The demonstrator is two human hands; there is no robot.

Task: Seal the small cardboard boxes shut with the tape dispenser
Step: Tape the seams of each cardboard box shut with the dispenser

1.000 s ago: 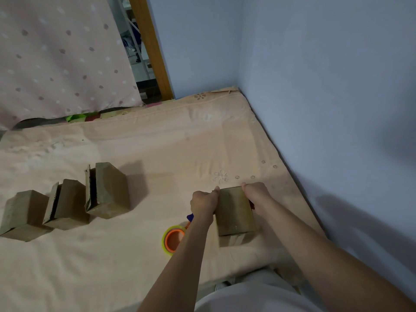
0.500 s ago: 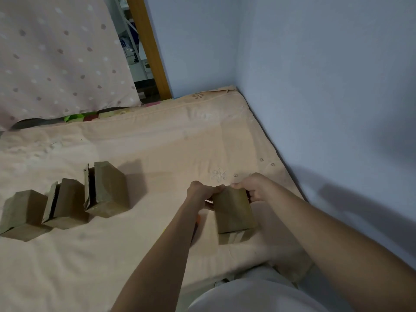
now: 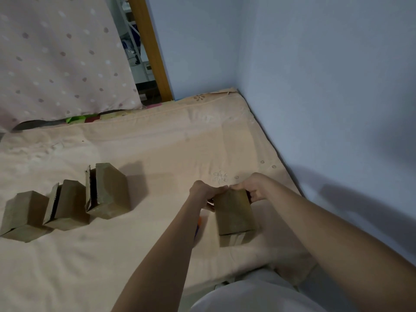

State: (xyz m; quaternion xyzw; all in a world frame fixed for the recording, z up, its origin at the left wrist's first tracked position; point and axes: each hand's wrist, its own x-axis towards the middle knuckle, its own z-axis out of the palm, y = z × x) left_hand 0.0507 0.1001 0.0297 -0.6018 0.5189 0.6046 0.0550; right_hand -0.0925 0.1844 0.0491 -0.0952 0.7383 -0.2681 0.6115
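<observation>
A small brown cardboard box [image 3: 234, 212] lies on the peach bedsheet [image 3: 157, 154] near the bed's front right. My left hand [image 3: 202, 192] grips its far left corner and my right hand [image 3: 252, 188] grips its far right corner, fingertips meeting over the far top edge. The tape dispenser [image 3: 199, 226] is almost hidden under my left forearm; only an orange and blue sliver shows. Three more small boxes stand in a row at the left: one shut [image 3: 22, 212], two with flaps ajar [image 3: 67, 203] [image 3: 110, 190].
A blue wall [image 3: 326, 97] runs close along the bed's right side and behind it. A dotted curtain [image 3: 56, 59] and a wooden post [image 3: 149, 48] stand at the far left. Bare sheet lies between the box row and my hands.
My arms shifted left, so my left forearm now covers the orange tape roll seen a second ago. Both hands moved their fingertips together over the box's far top edge.
</observation>
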